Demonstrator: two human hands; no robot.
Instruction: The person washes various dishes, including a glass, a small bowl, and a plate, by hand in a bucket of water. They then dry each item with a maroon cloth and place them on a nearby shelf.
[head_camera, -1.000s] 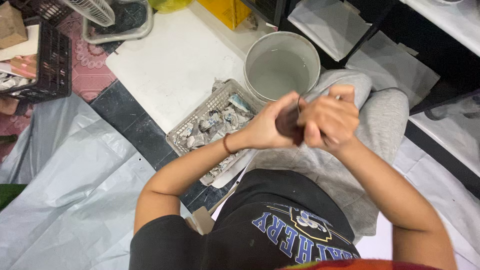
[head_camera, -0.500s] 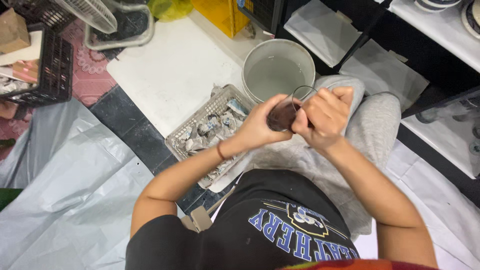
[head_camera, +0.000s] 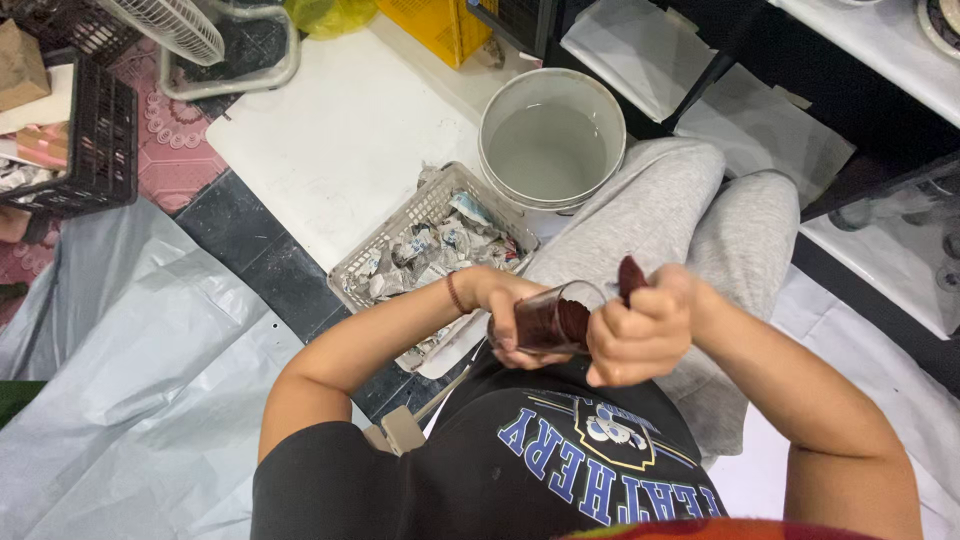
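Note:
My left hand (head_camera: 505, 300) grips a clear drinking glass (head_camera: 540, 322), held on its side close to my chest. A dark red cloth (head_camera: 632, 277) is in my right hand (head_camera: 640, 330), part of it pushed inside the glass and part sticking up above my fist. Both hands are over my lap, above my grey trousers (head_camera: 690, 230). To the left of the hands lies a grey plastic basket (head_camera: 375, 250) filled with crumpled newspaper bundles (head_camera: 440, 245).
A white bucket of water (head_camera: 550, 150) stands beyond the basket on a white board (head_camera: 340, 130). A black crate (head_camera: 95, 140) and a white fan (head_camera: 180, 30) sit at the far left. Grey plastic sheeting (head_camera: 110, 380) covers the floor on the left. Shelves run along the right.
My hands have come down toward my chest with the glass and cloth. The glass now lies on its side with the cloth deeper inside it.

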